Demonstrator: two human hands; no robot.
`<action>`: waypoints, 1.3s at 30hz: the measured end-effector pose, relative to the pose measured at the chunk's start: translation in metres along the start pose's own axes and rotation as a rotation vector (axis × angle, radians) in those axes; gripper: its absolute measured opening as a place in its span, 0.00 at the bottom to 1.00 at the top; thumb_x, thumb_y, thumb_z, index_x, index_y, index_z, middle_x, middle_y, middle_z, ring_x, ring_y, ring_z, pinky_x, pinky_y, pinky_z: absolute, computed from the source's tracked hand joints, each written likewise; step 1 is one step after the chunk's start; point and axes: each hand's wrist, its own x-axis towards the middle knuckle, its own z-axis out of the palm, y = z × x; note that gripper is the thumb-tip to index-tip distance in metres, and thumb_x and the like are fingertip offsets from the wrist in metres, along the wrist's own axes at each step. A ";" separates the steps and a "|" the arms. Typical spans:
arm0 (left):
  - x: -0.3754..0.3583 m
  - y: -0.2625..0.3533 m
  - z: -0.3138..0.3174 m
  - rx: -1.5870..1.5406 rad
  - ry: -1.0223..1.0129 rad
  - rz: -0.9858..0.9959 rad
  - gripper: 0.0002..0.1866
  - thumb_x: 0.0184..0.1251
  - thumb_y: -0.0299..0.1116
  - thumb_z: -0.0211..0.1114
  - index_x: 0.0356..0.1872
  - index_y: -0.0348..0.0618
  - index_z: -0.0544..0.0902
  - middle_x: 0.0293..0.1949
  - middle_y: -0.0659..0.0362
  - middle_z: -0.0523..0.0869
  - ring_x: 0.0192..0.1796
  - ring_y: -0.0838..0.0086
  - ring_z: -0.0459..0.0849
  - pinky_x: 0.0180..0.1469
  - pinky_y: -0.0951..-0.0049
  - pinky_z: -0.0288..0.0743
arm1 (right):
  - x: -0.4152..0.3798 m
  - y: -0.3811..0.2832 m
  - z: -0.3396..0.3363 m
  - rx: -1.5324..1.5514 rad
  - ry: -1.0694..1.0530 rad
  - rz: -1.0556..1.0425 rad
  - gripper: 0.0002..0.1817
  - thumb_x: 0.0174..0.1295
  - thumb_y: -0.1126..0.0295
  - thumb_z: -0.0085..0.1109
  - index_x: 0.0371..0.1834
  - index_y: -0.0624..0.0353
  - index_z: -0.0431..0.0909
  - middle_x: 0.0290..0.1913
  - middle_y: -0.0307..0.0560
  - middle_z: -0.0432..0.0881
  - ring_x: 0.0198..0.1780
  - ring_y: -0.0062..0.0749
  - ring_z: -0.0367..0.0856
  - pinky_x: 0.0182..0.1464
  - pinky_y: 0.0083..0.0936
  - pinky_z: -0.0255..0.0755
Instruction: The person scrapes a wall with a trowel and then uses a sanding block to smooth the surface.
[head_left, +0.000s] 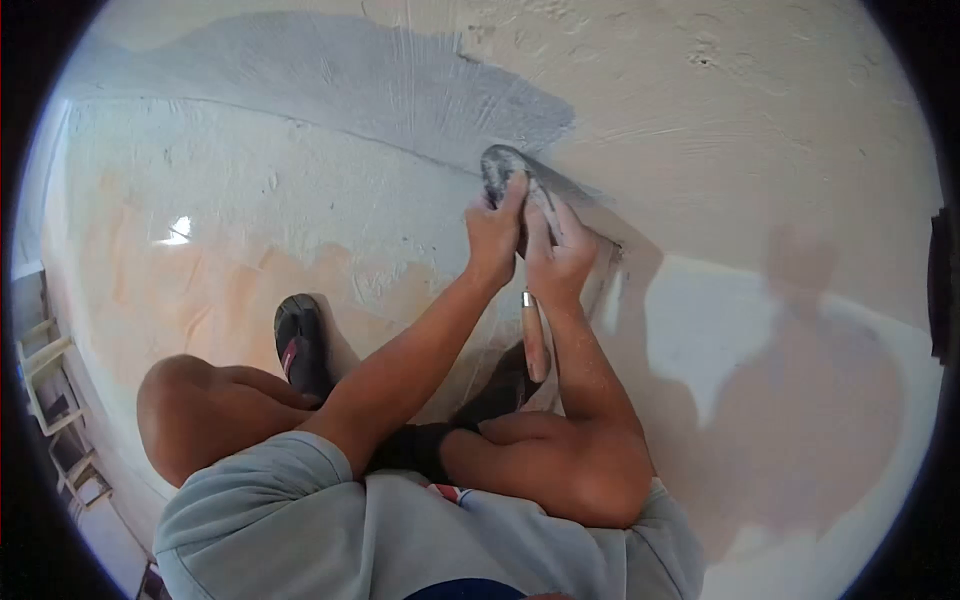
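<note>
Dark tool (503,160), upper centre of frame, long axis sloping to upper left. Left hand (492,238) nearer its rounded tip, thumb pinching; right hand (560,265) alongside, grip: cannot tell.

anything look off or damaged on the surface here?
Two spots. The grey patch ends in a ragged edge against the paler coating, and a small dark-flecked blemish breaks that coating at upper right. Both look rough, though that may just be unfinished work.
</note>
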 end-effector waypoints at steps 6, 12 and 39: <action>-0.013 -0.012 0.024 -0.025 -0.035 0.023 0.15 0.71 0.40 0.72 0.40 0.36 0.83 0.34 0.64 0.84 0.34 0.83 0.77 0.34 0.76 0.74 | -0.002 -0.001 -0.029 -0.059 0.040 0.005 0.14 0.66 0.74 0.62 0.52 0.68 0.85 0.42 0.58 0.90 0.42 0.34 0.91 0.46 0.28 0.81; 0.005 0.023 -0.010 0.111 -0.017 0.006 0.18 0.75 0.46 0.67 0.38 0.38 0.82 0.32 0.64 0.83 0.31 0.83 0.76 0.30 0.76 0.71 | 0.010 -0.008 0.020 -0.022 0.011 -0.133 0.12 0.65 0.74 0.62 0.49 0.67 0.85 0.36 0.62 0.88 0.38 0.46 0.91 0.40 0.32 0.80; 0.017 0.010 -0.009 0.022 -0.043 0.091 0.17 0.76 0.45 0.66 0.41 0.37 0.81 0.31 0.65 0.81 0.32 0.83 0.75 0.32 0.76 0.71 | 0.001 0.007 0.023 -0.030 0.067 -0.130 0.08 0.64 0.71 0.66 0.41 0.66 0.85 0.30 0.56 0.86 0.30 0.41 0.87 0.35 0.31 0.77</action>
